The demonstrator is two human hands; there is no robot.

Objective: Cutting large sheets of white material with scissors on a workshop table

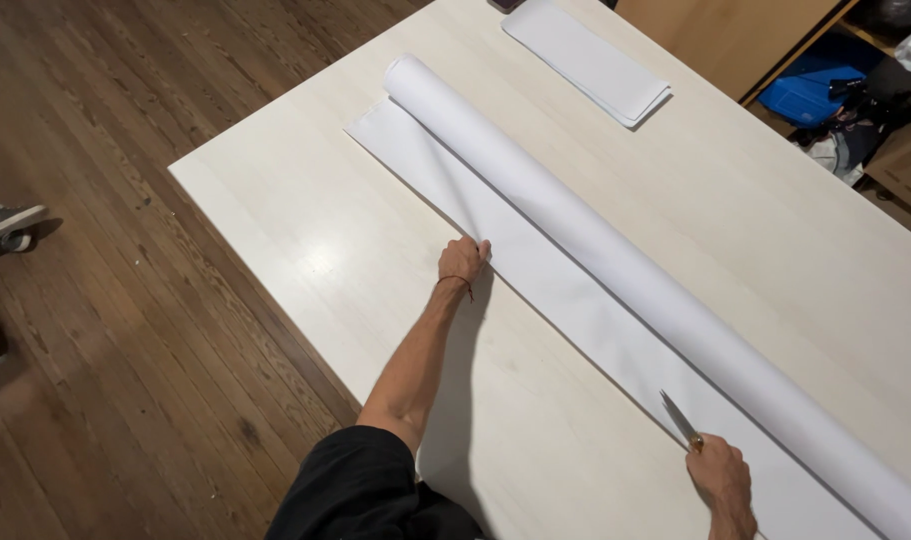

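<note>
A long roll of white paper (615,260) lies diagonally across the pale wooden table (305,250), with a strip unrolled flat beside it (535,275). My left hand (462,263) is stretched out and pinches the free edge of the unrolled sheet, pressing it on the table. My right hand (723,478) is near the bottom of the view and grips a knife (679,419) whose blade points up along the sheet's edge, lying on or just over the paper.
A folded stack of white sheets (587,60) rests at the table's far end. Brown plank floor (105,330) runs along the left, with a sneaker (5,222) at its edge. Shelving with a blue box (813,88) and clutter stands at the upper right.
</note>
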